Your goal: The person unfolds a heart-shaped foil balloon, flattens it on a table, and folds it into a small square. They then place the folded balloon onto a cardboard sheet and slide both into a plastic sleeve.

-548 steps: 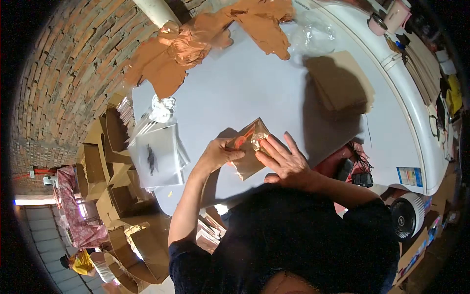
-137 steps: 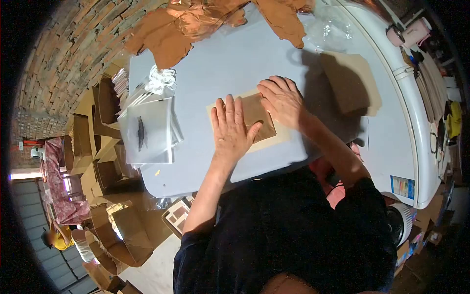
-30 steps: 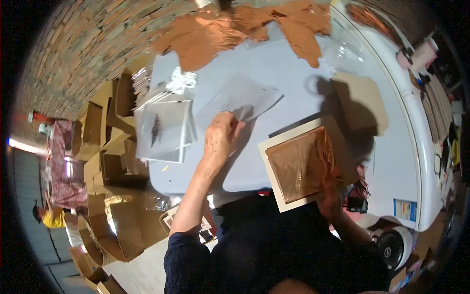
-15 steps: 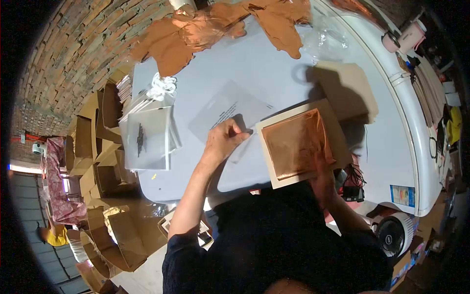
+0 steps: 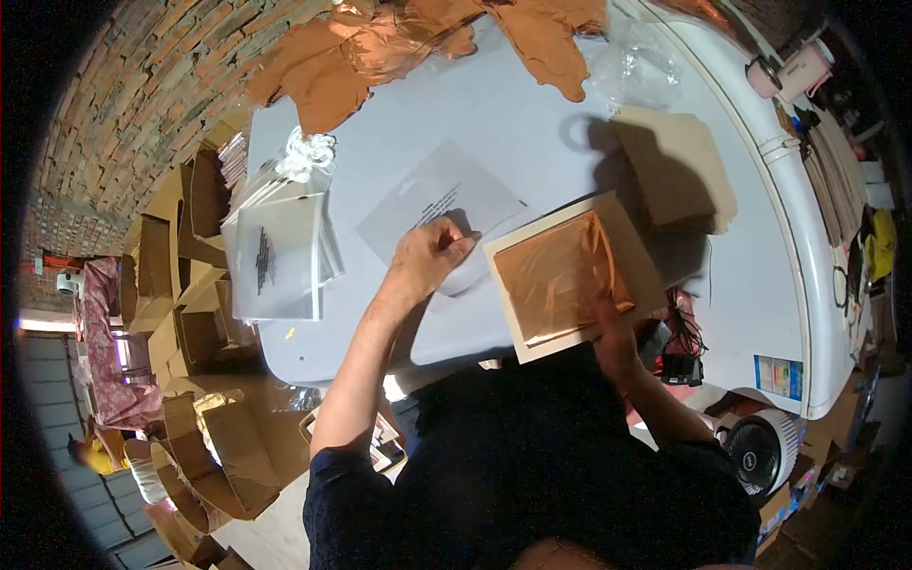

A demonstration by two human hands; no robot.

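My right hand [image 5: 611, 334] grips the near edge of a cream card [image 5: 617, 242] that carries a square of copper foil [image 5: 559, 274], held tilted over the table's front edge. My left hand [image 5: 424, 258] pinches a corner of a clear plastic sleeve [image 5: 439, 201] with printed text, which lies flat on the grey table [image 5: 494, 123]. The card's left edge sits just right of my left hand, and the sleeve is beside it.
A stack of clear sleeves [image 5: 277, 255] lies at the table's left, a pile of brown cards [image 5: 676, 171] at the right. Crumpled copper foil [image 5: 380, 47] covers the far edge. Cardboard boxes [image 5: 180, 285] stand left; a white fan [image 5: 760, 451] sits lower right. Another person [image 5: 81, 454] is far left.
My left hand has dragged one clear sleeve off the stack toward the table's middle. My right hand has shifted the foil card slightly left, toward the sleeve.
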